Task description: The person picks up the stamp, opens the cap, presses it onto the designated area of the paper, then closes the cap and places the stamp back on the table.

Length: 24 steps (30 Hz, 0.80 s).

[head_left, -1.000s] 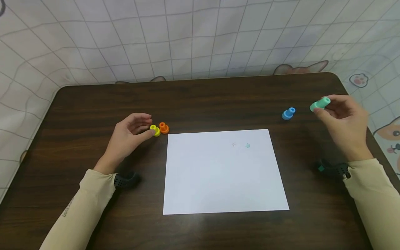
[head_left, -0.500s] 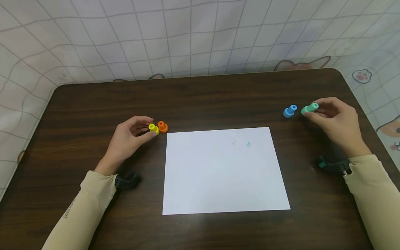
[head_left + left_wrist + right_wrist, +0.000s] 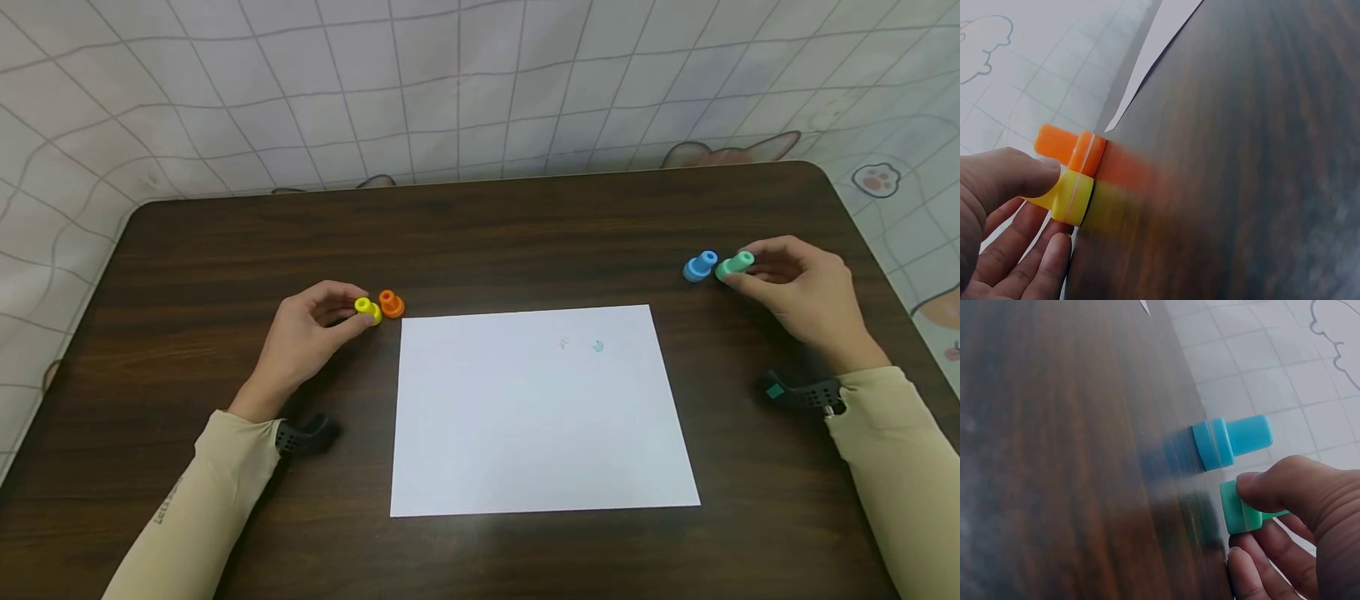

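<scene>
My left hand [image 3: 311,333] pinches a yellow stamp [image 3: 1074,199] between thumb and fingers, its base down at the tabletop. Close against it stands an orange stamp [image 3: 392,305], upright on the table. At the right, my right hand [image 3: 802,296] grips a mint-green stamp [image 3: 1240,508] by thumb and fingertips, base down; a narrow gap shows between its base and the wood in the right wrist view. Just left of it a blue stamp [image 3: 701,267] stands upright. Between the hands lies a white sheet of paper [image 3: 536,425] bearing a small star mark and a teal moon mark.
The dark wooden table [image 3: 480,233] has rounded far corners. A white gridded cloth [image 3: 480,92] with cartoon animals hangs behind and beside it. Each wrist wears a black strap, as the left strap [image 3: 307,433] shows.
My right hand has come left and lower with the green stamp, bringing it beside the blue one. The left fingers have closed in around the yellow stamp. The view has shifted slightly.
</scene>
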Available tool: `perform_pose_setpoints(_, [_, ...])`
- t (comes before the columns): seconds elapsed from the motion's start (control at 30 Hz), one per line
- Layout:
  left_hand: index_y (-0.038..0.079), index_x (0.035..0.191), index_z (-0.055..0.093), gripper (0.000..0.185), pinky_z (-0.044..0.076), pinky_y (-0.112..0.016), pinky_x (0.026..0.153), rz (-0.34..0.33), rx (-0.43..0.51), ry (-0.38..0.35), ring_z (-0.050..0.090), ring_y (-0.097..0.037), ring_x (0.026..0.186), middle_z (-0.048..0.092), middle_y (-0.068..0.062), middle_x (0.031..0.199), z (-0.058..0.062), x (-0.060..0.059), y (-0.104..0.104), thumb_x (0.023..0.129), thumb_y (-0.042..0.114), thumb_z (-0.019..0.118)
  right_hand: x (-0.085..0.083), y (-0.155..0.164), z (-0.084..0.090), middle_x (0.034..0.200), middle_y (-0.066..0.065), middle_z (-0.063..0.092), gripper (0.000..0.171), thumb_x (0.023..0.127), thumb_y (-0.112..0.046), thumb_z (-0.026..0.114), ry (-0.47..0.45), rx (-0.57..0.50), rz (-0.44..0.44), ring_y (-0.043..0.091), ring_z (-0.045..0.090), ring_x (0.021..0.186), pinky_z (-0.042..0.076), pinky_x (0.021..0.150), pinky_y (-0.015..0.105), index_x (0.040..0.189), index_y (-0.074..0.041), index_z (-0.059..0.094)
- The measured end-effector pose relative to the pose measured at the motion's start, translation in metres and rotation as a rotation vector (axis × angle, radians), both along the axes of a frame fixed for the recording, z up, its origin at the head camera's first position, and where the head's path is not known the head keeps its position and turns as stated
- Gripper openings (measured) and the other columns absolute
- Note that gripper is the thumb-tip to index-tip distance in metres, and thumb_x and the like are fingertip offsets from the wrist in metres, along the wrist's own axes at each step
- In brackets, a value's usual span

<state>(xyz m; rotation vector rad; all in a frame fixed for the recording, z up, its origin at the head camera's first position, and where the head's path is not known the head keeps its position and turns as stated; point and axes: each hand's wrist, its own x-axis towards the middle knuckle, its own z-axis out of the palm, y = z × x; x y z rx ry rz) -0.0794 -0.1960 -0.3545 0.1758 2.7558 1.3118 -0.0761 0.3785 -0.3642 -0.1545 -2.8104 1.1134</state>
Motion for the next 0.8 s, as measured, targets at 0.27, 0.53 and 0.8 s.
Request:
perform_pose_setpoints(0.27, [0.01,0.121,0.07,0.032,0.05,0.0,0.087,0.018,0.001,0.006,0.065,0.007,0.096,0.072,-0.01,0.122,0.0006,0.0008,-0.0008,0.093,0.022,0.079,-0.0018,-0.0004,0.0005,0.091,-0.038,0.052,0.046,0.093,-0.034,0.078,-0.018,0.023,0.0,-0.026,0.053,0.077,0.043,0.066,-0.003,0.126,-0.005,0.064])
perform_pose_setpoints(0.53, [0.011,0.121,0.07,0.032,0.051,-0.001,0.087,0.033,0.029,0.0,0.065,0.007,0.098,0.072,-0.01,0.122,0.0006,0.0002,-0.0007,0.093,0.025,0.078,-0.0019,-0.0005,-0.0021,0.093,-0.039,0.051,0.045,0.093,-0.03,0.078,-0.031,0.034,0.003,-0.028,0.052,0.076,0.043,0.066,-0.004,0.13,-0.009,0.064])
perform_pose_setpoints(0.8, [0.013,0.122,0.069,0.033,0.052,-0.003,0.088,0.076,0.035,-0.015,0.066,0.0,0.103,0.07,-0.006,0.124,-0.001,-0.0015,-0.0031,0.094,0.029,0.077,-0.0055,-0.0001,-0.0057,0.099,-0.038,0.054,0.05,0.089,-0.027,0.082,-0.003,-0.023,0.006,-0.026,0.056,0.08,0.045,0.07,-0.005,0.131,-0.009,0.062])
